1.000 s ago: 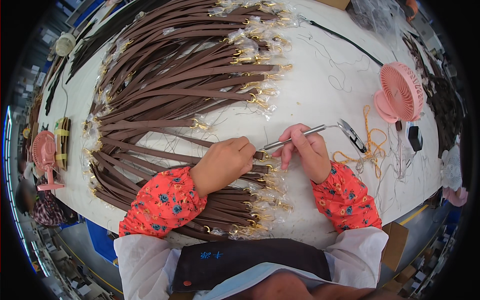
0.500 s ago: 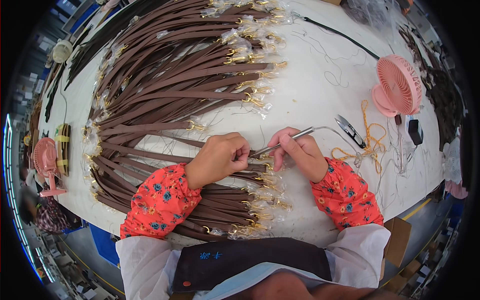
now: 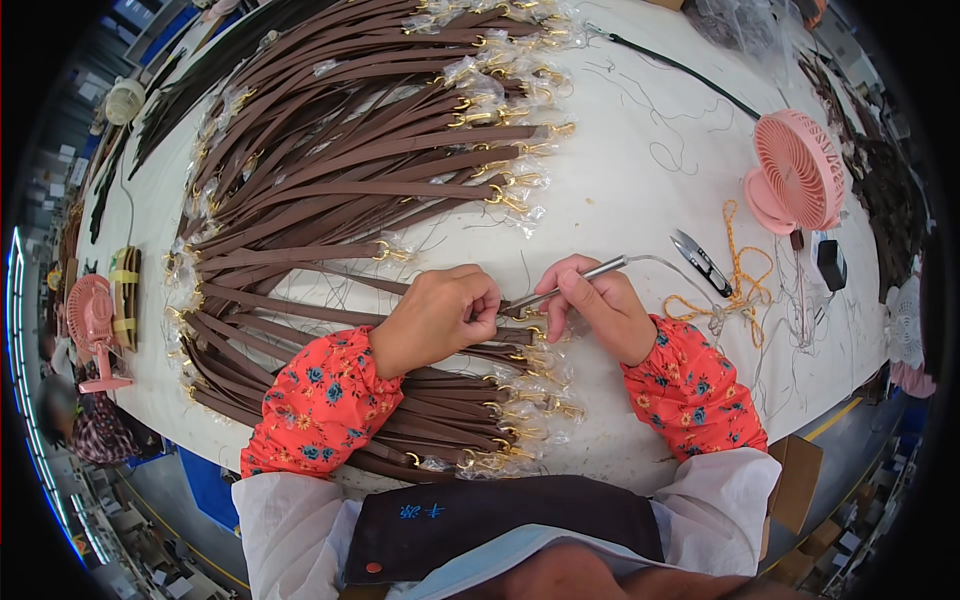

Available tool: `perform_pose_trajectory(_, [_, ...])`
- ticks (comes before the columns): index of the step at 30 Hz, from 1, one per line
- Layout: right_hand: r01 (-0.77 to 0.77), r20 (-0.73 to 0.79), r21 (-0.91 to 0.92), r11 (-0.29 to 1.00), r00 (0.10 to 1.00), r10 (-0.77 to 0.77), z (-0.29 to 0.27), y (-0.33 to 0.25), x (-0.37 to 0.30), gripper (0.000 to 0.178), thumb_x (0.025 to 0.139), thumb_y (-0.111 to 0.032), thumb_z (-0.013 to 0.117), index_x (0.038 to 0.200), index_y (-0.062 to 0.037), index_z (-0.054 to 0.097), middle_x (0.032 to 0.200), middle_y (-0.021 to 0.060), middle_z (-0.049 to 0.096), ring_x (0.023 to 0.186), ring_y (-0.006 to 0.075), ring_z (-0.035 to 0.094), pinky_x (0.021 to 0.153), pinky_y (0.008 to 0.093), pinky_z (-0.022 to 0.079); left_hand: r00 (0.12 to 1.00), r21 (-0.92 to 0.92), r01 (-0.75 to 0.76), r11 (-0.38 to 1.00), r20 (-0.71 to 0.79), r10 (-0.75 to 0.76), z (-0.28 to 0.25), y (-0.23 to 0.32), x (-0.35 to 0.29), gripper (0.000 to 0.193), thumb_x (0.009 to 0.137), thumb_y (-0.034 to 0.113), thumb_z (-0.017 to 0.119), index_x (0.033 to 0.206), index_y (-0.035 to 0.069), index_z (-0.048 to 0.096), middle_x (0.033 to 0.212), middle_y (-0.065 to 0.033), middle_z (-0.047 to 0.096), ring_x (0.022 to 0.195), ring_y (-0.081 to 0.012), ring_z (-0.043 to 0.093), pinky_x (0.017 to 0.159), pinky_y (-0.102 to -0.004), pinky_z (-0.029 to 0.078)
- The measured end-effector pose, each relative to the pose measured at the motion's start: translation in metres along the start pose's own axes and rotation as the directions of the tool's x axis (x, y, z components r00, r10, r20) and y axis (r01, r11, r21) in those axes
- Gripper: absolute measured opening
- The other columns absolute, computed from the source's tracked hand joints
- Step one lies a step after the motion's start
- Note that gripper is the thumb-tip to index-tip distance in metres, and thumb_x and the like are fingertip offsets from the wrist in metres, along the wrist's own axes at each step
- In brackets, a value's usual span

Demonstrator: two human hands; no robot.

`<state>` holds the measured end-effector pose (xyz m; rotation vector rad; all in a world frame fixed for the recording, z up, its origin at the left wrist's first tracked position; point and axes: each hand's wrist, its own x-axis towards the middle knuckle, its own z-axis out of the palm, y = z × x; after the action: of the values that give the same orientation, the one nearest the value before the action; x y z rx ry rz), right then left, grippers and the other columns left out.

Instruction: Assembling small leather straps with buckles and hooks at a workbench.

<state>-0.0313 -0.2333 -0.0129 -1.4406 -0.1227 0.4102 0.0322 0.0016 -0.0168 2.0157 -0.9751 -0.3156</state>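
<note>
Many brown straps (image 3: pixel 390 192) with gold-coloured clasps lie in rows across the table, their clasp ends wrapped in clear plastic. My left hand (image 3: pixel 440 312) is closed on the end of one brown strap (image 3: pixel 385 284); the pinched end is mostly hidden by my fingers. A slim metal pen-shaped tool (image 3: pixel 592 274) with a cord at its back end is held in my right hand (image 3: pixel 600 305), between thumb and fingers. The tool's tip points left and meets the spot beside my left fingertips. Whether it touches the strap I cannot tell.
To the right lie thread snips (image 3: pixel 700 262), a yellow cord (image 3: pixel 740 285) and a small black box-shaped item (image 3: pixel 829 263). A pink fan (image 3: pixel 797 170) stands at the right, another pink fan (image 3: pixel 93 325) at the left. Loose threads lie on the white table (image 3: pixel 640 190).
</note>
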Motion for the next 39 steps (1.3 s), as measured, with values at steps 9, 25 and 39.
perform_pose_trajectory(9, [0.002, 0.003, -0.036, 0.999, 1.000, -0.002, 0.000, 0.000, 0.000, 0.038, 0.107, -0.031, 0.037, 0.109, 0.0019, 0.056, 0.071, 0.0069, 0.064, 0.073, 0.0139, 0.063, 0.089, 0.0311, 0.047, 1.000, 0.004, 0.012, 1.000, 0.005, -0.012, -0.001, 0.001, 0.000, 0.011, 0.072, -0.002, 0.069, 0.079, 0.001, 0.062, 0.072, -0.0068, 0.059, 0.055, -0.0146, 0.055, 0.052, -0.0274, 0.045])
perform_pose_trajectory(25, [0.071, -0.073, 0.124, 0.990, 0.995, -0.062, -0.001, 0.003, 0.000, 0.037, 0.106, -0.034, 0.040, 0.100, -0.0010, 0.054, 0.067, 0.0049, 0.061, 0.071, 0.0129, 0.061, 0.085, 0.0295, 0.049, 0.992, -0.152, 0.125, 0.980, 0.002, -0.127, -0.014, -0.003, 0.000, 0.010, 0.084, -0.003, 0.062, 0.093, -0.002, 0.060, 0.079, -0.0040, 0.058, 0.065, -0.0087, 0.056, 0.056, -0.0249, 0.045])
perform_pose_trajectory(39, [0.058, -0.010, 0.047, 0.997, 0.998, -0.057, 0.002, 0.005, 0.000, 0.032, 0.106, -0.031, 0.042, 0.102, -0.0009, 0.055, 0.074, 0.0057, 0.060, 0.068, 0.0125, 0.060, 0.067, 0.0262, 0.046, 0.993, -0.131, 0.118, 0.984, 0.038, -0.114, -0.014, -0.008, -0.002, 0.010, 0.084, 0.000, 0.065, 0.094, -0.001, 0.062, 0.083, -0.0056, 0.059, 0.066, -0.0105, 0.057, 0.056, -0.0253, 0.045])
